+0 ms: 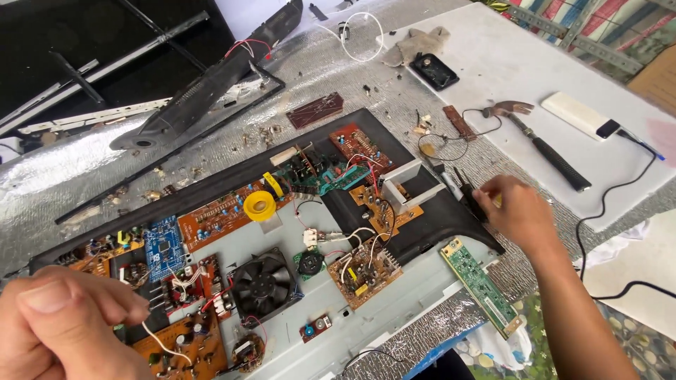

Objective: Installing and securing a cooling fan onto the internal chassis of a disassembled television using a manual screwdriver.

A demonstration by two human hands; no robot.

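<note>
The left hand point(60, 320) sits low at the near left edge, its thumb and fingers pressed together, pinching a thin white wire point(163, 345) that curves down over a brown circuit board point(184, 345). The right hand point(517, 211) reaches out to the far right rim of the black frame point(451, 225), fingers curled together around a small dark tool point(466, 193); how tightly it grips I cannot tell, since the fingers hide most of it.

Between the hands lies a grey panel point(415, 285) covered in loose parts: a black fan point(264, 285), a blue circuit board point(164, 246), an orange board point(215, 214) with a roll of yellow tape point(259, 205) just beside it, and a small board with white wires point(364, 271). A long green board point(482, 285) lies at an angle near the right forearm.

The desk point(338, 70) is covered in silvery foil sheet. Farther right, on a white sheet point(493, 56), rest a hammer point(542, 141), a white block point(574, 112) and a black cable point(605, 204). A long black plastic strip point(211, 81) lies at the far left.
</note>
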